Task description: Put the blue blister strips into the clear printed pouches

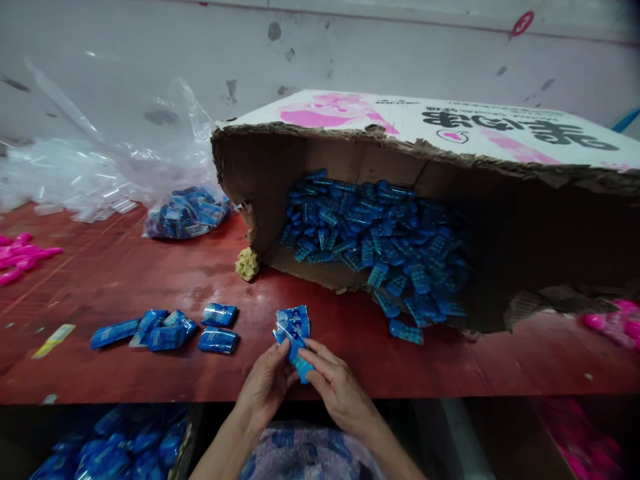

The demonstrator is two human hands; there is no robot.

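At the far left edge of the red table (125, 273) lie a few pink pieces (23, 253), and behind them, against the wall, a heap of clear plastic bags (75, 177). A yellowish strip (54, 339) lies flat nearer the front edge. Next along the front come the filled blue packets (165, 330), a loose row of them lying flat, some overlapping, close to the front edge. Further back, a clear bag of blue pieces (187, 212) rests beside the torn left end of the cardboard box (450, 133). A small tan crumpled lump (247, 263) sits at the box's near left corner, touching the cardboard.

At the middle of the front edge, the left hand (265, 390) and the right hand (336, 390) meet around one blue packet (294, 333). Both are pinched onto its lower end, thumbs and fingertips closed on the plastic, while its upper part stands up above the fingers, just over the table top.

The box lies on its side with its open face toward the front; a pile of small blue pieces (380, 247) fills it and spills onto the table at its mouth. At the right edge, more pink packets (617, 323) lie beside the box. Below the front edge, left, a bin of blue packets (115, 447) shows.
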